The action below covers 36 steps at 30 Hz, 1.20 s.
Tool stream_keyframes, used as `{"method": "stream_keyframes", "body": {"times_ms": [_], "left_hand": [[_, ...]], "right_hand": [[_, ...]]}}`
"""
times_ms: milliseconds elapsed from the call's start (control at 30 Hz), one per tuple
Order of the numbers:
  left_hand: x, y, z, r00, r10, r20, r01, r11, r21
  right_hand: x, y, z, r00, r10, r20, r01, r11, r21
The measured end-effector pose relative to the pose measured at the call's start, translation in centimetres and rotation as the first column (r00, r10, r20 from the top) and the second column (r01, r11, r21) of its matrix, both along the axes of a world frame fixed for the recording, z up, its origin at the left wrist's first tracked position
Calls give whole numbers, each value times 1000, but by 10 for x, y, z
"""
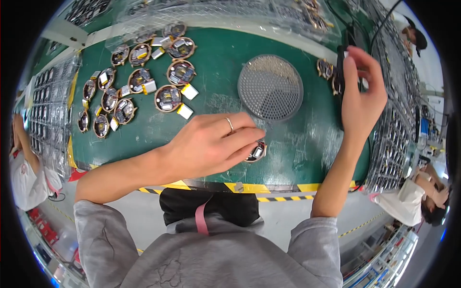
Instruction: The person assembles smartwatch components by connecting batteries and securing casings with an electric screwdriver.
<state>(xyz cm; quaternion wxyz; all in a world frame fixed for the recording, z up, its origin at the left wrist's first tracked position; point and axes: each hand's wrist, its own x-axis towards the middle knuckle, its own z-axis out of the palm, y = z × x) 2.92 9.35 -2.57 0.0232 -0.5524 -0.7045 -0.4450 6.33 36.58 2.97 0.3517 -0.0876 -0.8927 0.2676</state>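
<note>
My left hand (211, 139), with a ring on one finger, reaches across the near middle of the green mat. Its fingers are bent together over a small round watch module (258, 151), gripping it and hiding much of it. At the right, my right hand (366, 91) is raised beside a long black device (341, 86). Its thumb and fingers are curled to a pinch at the device's upper end; what they hold is too small to make out. Between and beyond my hands lies a round grey perforated tray (271, 103), with many tiny metal pieces gathered toward its far side.
Several round watch modules (168, 98) with silver battery packs lie on the mat's left side. More modules (325, 68) sit near the black device. Clear plastic trays of parts (50, 115) flank the mat (211, 62). Yellow-black tape (273, 187) marks the near edge. Other people (408, 197) sit on both sides.
</note>
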Motion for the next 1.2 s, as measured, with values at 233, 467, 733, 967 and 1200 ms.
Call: {"method": "stream_keyframes", "body": {"times_ms": [233,467,733,967,1200], "left_hand": [[-27,1,12,990,119,-81,-95,961,258],[-31,3,13,957,218,-193,-118,895,430],[-29,-2,14,972,220,-81,-178,916,359],[-27,-2,7,983,172,62,-183,933,310],[-26,-1,6,975,126,185,-172,951,259]], "right_hand": [[20,-67,11,677,697,235,-233,507,-830],[22,-66,8,593,790,158,-274,382,-883],[23,-73,15,588,792,162,-198,335,-921],[24,-70,13,795,595,115,-254,499,-829],[23,-76,12,805,588,77,-314,533,-786]]}}
